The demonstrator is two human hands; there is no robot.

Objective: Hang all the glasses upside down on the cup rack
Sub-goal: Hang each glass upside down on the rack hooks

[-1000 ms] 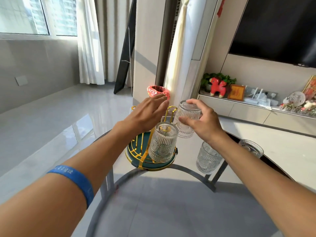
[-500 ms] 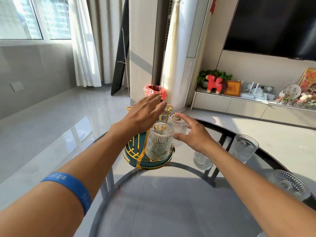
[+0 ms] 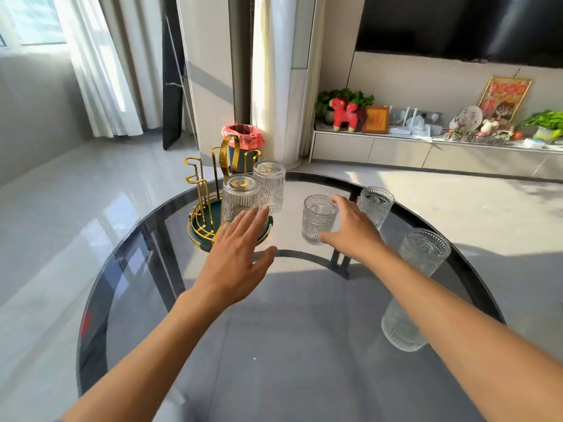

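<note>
A: Glasses, clear ribbed tumblers with an embossed pattern: two hang upside down on the gold wire cup rack with its dark green round base, the nearer hung glass in front and the farther hung glass just behind it to the right.

B: And the others?

A: Four stand on the round dark glass table. An upright glass sits mouth-up near the middle, a second upright glass behind the right hand, a third glass nearer the right rim, and a fourth glass partly hidden behind the right forearm.

B: What are the hands doing?

A: The right hand curls around the middle upright glass, thumb at its base, fingers behind the rim; whether the grip is closed tight I cannot tell. The left hand is spread flat, holding nothing, fingertips in front of the nearer hung glass at the rack's base.

B: Anything past the table?

A: A bin with a red liner on the floor.
</note>
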